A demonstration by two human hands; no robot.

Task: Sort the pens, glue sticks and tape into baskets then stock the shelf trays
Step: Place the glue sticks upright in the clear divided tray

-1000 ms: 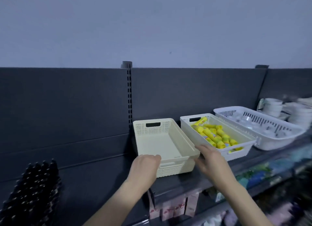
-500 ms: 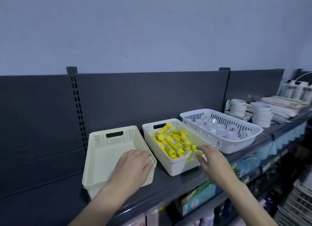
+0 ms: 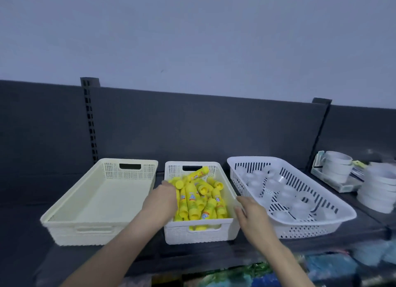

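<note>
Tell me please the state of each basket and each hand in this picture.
Cream basket, empty.
Middle basket, filled with yellow glue sticks.
White slotted basket, holding clear tape rolls.
Left hand, on the glue sticks by the middle basket's left wall, fingers hidden.
Right hand, touching the middle basket's right rim, fingers nearly straight.

The yellow glue sticks (image 3: 194, 198) carry printed labels, but the lettering is too blurred to read.
</note>
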